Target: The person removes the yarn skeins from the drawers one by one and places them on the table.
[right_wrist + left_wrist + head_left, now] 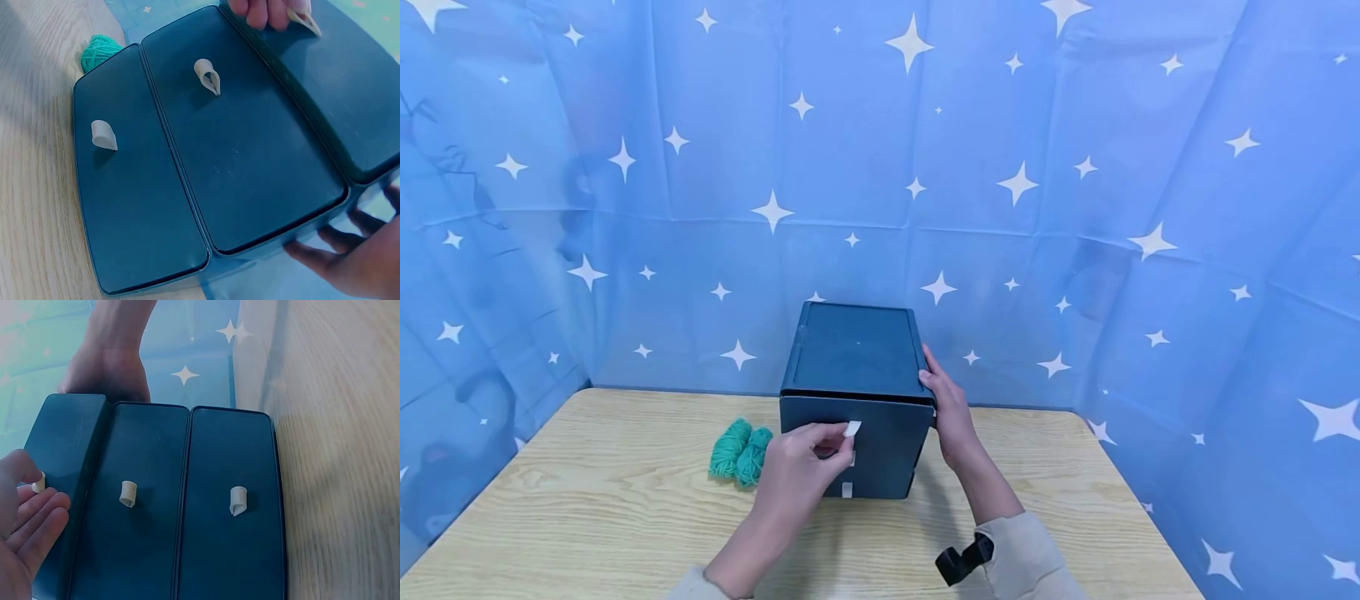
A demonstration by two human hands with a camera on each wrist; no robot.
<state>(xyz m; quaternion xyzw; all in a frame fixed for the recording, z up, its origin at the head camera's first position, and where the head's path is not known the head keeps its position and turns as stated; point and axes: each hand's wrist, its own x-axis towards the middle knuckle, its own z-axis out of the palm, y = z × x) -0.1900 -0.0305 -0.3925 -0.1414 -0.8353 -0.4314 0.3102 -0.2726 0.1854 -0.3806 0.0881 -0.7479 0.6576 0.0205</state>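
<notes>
A dark teal box with three stacked drawers (859, 350) stands on the table, each drawer front bearing a small whitish pull tab. My left hand (797, 467) pinches the top drawer's tab (852, 428) between thumb and forefinger. In the left wrist view the top drawer (69, 434) juts out past the middle drawer (147, 550) and the bottom drawer (231, 562). The right hand (951, 412) presses against the box's right side, thumb near the top edge. Its fingers (340, 240) lie spread along that side in the right wrist view.
Two skeins of green yarn (730, 450) lie left of the box, close to my left hand. The table (625, 483) has a light wood grain. Behind it hangs a blue curtain (850, 167) with white stars. A black strap (964, 560) circles the right wrist.
</notes>
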